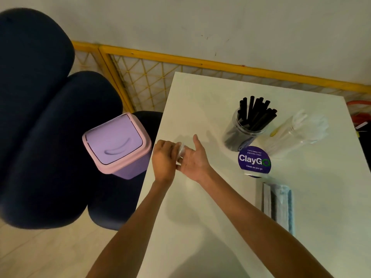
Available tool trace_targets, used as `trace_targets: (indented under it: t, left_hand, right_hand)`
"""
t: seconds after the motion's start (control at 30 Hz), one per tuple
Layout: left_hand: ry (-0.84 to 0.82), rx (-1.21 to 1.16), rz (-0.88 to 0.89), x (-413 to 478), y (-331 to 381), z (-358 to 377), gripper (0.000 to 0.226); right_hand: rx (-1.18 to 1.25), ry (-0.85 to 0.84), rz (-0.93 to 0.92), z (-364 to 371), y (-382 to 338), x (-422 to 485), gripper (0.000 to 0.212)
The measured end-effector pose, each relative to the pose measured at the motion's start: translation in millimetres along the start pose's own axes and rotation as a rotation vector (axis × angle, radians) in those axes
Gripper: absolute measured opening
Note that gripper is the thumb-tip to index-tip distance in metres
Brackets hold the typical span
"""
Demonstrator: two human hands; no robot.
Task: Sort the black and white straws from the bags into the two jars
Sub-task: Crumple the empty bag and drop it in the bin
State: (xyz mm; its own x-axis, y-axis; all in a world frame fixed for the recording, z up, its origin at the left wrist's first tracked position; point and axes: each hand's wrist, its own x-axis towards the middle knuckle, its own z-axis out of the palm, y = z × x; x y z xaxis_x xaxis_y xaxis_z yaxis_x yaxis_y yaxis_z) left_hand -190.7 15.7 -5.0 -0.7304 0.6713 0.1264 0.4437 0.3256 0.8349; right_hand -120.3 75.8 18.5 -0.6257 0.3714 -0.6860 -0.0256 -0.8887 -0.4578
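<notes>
Seems a tidy-up step at the white table [200, 109], with the sorting partly done. Next calls for a short carry off the table edge toward nine o'clock, then a push through the swing lid of the purple bin [116, 143], closed now, contents hidden. At two o'clock from the hands, a clear jar [244, 135] packed with upright black straws [257, 111]; just beside it at three, a second jar [289, 137] holding pale white straws [301, 121], blurred. At four o'clock, a flat straw packet [279, 203], fullness unclear. Lastly the left hand [163, 159], fingers curled round a crumpled clear wrapper [181, 150], and the right hand [195, 157], flat, palm up, fingers straight, touching that wrapper.
</notes>
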Motion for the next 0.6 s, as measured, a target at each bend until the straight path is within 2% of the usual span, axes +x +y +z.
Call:
trace_targets:
  t: [0.07, 0.17, 0.27, 0.4, 0.47, 0.6]
  left_hand:
    - [-0.068, 0.021, 0.028, -2.1, -6.0, 2.4, 0.019]
    - [-0.157, 0.125, 0.088, -6.9, -12.7, 5.2, 0.035]
    - [-0.188, 0.108, 0.051, -0.4, -20.4, 2.3, 0.037]
    - [-0.134, 0.172, 0.059, 16.4, -46.1, -6.6, 0.034]
    - [-0.115, 0.122, -0.01, 23.4, -57.4, -14.0, 0.028]
    - [-0.021, 0.264, 0.015, 44.3, -86.0, -30.9, 0.028]
  right_hand:
    - [-0.029, 0.012, -0.015, 0.1, -4.6, 7.5, 0.08]
    - [-0.015, 0.01, -0.011, 2.2, -9.2, 20.9, 0.084]
    - [-0.033, -0.038, 0.01, 10.9, -5.4, 34.5, 0.088]
    - [-0.116, -0.061, -0.011, 29.7, 4.4, 47.3, 0.076]
    - [-0.154, -0.053, -0.004, 39.1, 10.1, 57.1, 0.075]
    - [-0.279, -0.068, 0.039, 54.5, 18.6, 76.2, 0.071]
